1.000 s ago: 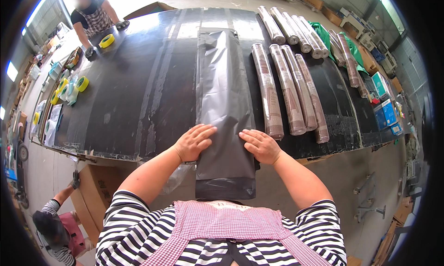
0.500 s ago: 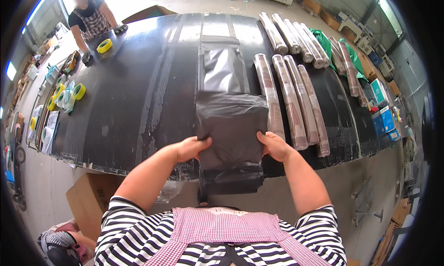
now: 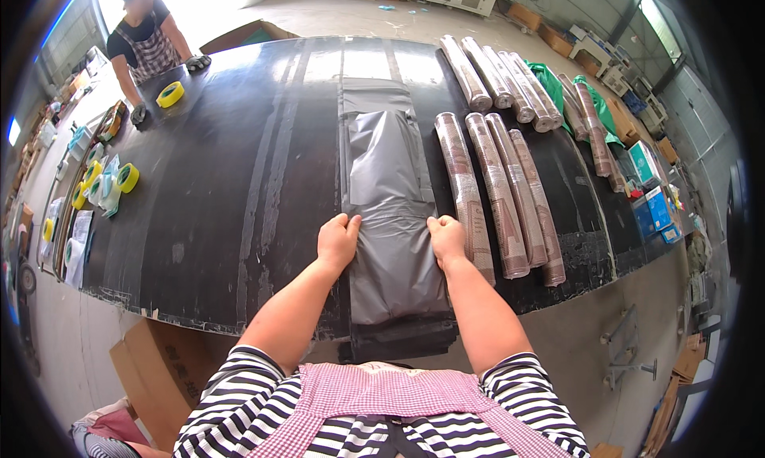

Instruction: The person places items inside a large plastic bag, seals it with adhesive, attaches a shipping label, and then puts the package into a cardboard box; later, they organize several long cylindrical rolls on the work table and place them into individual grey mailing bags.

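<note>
A dark grey plastic bag (image 3: 396,271) lies lengthwise in front of me, over a stack of similar black bags (image 3: 402,338) that hangs past the table's near edge. My left hand (image 3: 339,239) is closed on the bag's left edge, thumb and fingers pinching the film. Level with it, my right hand (image 3: 447,239) grips the opposite edge in the same way. Between the two hands the film is stretched, with creases running across. Just right of my right hand lies a brown patterned roll (image 3: 466,191) in clear wrap.
More wrapped rolls (image 3: 510,199) lie in two rows on the black table (image 3: 199,219). Yellow tape rolls (image 3: 127,177) sit at the left. A co-worker with gloved hands (image 3: 198,62) stands at the far left corner. Blue boxes (image 3: 658,209) stand at the right edge; a cardboard carton (image 3: 155,370) is below.
The bag, lifted and folded toward me before, now lies flat along the stack. Both hands have moved slightly away from me, the left now more upright. The view has shifted a little.
</note>
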Demonstrator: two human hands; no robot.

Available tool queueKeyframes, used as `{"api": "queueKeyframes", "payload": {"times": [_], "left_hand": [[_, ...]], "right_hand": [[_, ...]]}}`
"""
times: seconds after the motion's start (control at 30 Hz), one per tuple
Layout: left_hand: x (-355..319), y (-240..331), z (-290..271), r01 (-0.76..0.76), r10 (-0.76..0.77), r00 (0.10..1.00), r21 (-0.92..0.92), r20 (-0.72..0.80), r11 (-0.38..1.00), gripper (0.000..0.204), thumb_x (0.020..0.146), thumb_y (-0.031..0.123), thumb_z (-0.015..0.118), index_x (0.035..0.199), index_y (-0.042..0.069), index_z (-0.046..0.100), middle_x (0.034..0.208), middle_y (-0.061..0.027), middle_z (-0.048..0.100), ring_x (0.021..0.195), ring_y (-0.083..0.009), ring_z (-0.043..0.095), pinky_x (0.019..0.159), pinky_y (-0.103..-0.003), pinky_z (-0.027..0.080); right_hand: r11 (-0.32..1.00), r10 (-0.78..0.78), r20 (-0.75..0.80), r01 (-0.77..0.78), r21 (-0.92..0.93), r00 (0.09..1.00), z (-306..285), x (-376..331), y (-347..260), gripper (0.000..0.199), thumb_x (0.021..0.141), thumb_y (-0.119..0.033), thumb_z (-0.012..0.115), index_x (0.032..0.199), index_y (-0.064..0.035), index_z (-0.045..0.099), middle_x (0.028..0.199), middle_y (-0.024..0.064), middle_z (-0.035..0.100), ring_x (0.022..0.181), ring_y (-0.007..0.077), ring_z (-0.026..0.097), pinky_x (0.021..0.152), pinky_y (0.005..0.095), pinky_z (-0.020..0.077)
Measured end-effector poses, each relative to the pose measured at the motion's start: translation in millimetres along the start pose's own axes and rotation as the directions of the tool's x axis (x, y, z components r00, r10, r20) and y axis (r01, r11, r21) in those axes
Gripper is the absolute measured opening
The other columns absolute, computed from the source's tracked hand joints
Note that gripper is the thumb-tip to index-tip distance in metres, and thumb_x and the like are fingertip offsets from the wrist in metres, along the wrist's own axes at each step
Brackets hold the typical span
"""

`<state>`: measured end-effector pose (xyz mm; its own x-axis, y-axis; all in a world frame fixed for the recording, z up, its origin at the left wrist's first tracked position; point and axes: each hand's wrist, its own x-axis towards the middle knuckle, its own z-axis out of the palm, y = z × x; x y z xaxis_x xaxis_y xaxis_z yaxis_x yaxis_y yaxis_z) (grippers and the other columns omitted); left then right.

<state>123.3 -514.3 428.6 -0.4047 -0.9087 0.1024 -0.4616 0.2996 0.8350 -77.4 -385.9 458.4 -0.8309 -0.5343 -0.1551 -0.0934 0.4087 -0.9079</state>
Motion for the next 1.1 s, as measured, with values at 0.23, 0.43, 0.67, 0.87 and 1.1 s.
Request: {"api": "queueKeyframes", "payload": {"times": [0.23, 0.43, 0.67, 0.87, 1.1], "left_hand": [[12, 23, 3, -0.088, 0.022, 0.989, 0.460, 0.146, 0.883, 0.030, 0.091, 0.034, 0.063, 0.080, 0.006, 0.059, 0.091, -0.0123, 0.065, 0.092, -0.0331, 0.064, 0.077, -0.045, 0.051], [8, 63, 7, -0.066, 0.001, 0.938, 0.174, 0.347, 0.983, 0.061, 0.091, 0.037, 0.063, 0.137, 0.000, 0.046, 0.128, -0.0199, 0.057, 0.121, -0.0381, 0.054, 0.102, -0.043, 0.043], [13, 43, -41, 0.185, -0.137, 0.949, -0.151, 0.283, 0.971, 0.115, 0.067, 0.053, 0.083, 0.152, 0.001, 0.026, 0.145, -0.0294, 0.039, 0.134, -0.0388, 0.043, 0.110, -0.042, 0.039], [-5, 10, -170, -0.135, 0.156, 0.983, 0.197, -0.096, 0.971, 0.103, 0.063, 0.017, 0.079, 0.149, -0.001, 0.027, 0.128, -0.0240, 0.047, 0.122, -0.0386, 0.047, 0.105, -0.045, 0.039], [17, -91, -272, 0.296, -0.226, 0.955, 0.666, -0.192, 0.685, 0.101, 0.071, 0.023, 0.072, 0.155, 0.008, 0.018, 0.142, -0.0227, 0.042, 0.123, -0.0443, 0.045, 0.107, -0.049, 0.039]], "right_hand": [[0.853, -0.168, 0.078, 0.184, -0.488, 0.983, 2, 18, 26, 0.033, 0.089, -0.027, 0.069, 0.076, 0.0018, 0.061, 0.073, 0.0135, 0.065, 0.072, 0.0217, 0.064, 0.068, 0.0356, 0.0494], [0.847, -0.225, 0.270, 0.325, -0.421, 0.936, 3, 21, -9, 0.031, 0.097, -0.027, 0.058, 0.109, 0.0002, 0.067, 0.097, 0.0175, 0.071, 0.087, 0.0282, 0.068, 0.080, 0.0388, 0.0512], [0.985, -0.131, 0.483, 0.168, -0.034, 0.866, 65, -35, -65, 0.045, 0.094, -0.007, 0.049, 0.135, 0.0108, 0.048, 0.134, 0.0223, 0.056, 0.123, 0.0272, 0.055, 0.104, 0.0343, 0.0425], [0.922, -0.302, 0.828, -0.076, 0.379, 0.473, 125, -85, -103, 0.074, 0.091, -0.006, 0.055, 0.157, -0.0089, 0.020, 0.143, 0.0170, 0.048, 0.115, 0.0176, 0.054, 0.096, 0.0315, 0.0456], [0.632, -0.362, 0.081, 0.308, -0.711, 0.929, 0, 5, -95, 0.084, 0.079, -0.029, 0.076, 0.148, -0.0028, 0.034, 0.134, 0.0222, 0.053, 0.123, 0.0359, 0.053, 0.100, 0.0456, 0.0461]]}}
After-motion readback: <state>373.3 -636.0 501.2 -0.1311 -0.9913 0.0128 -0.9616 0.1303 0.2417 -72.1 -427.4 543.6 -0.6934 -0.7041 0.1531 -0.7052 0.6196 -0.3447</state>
